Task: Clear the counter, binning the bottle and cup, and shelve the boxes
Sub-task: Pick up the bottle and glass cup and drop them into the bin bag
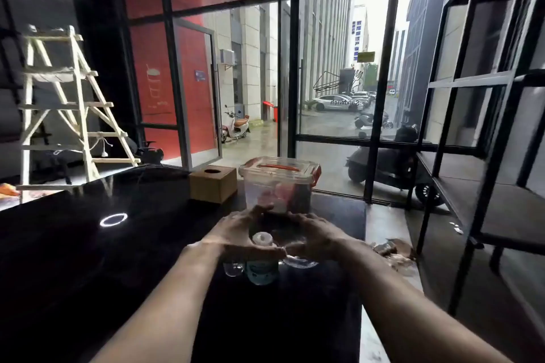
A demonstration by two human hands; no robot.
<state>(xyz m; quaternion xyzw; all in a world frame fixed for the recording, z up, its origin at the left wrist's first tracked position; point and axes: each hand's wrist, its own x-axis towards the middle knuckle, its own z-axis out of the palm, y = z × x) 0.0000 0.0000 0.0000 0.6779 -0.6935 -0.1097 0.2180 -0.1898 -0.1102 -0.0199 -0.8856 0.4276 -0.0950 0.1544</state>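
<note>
Bench [88,244]: one bottle [262,270], one cup [298,259], two boxes.
Left hand [239,233] grip clasps bottle, right hand [315,234] clasps cup; cardboard box [213,187] and clear box [278,186] at far edge, left side open.

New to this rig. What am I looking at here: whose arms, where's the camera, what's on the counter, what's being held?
There is no robot: a person works with bare hands. The single picture comes from a wide-angle camera worn on the head, looking forward and down, so the two forearms enter from the bottom.

The left hand is closed around a plastic bottle with a white cap. The right hand is closed on a clear plastic cup beside it.

On the glossy black counter behind the hands stand a brown cardboard box with a round hole on top and a clear storage box with a red-latched lid. A black metal shelf stands to the right.
</note>
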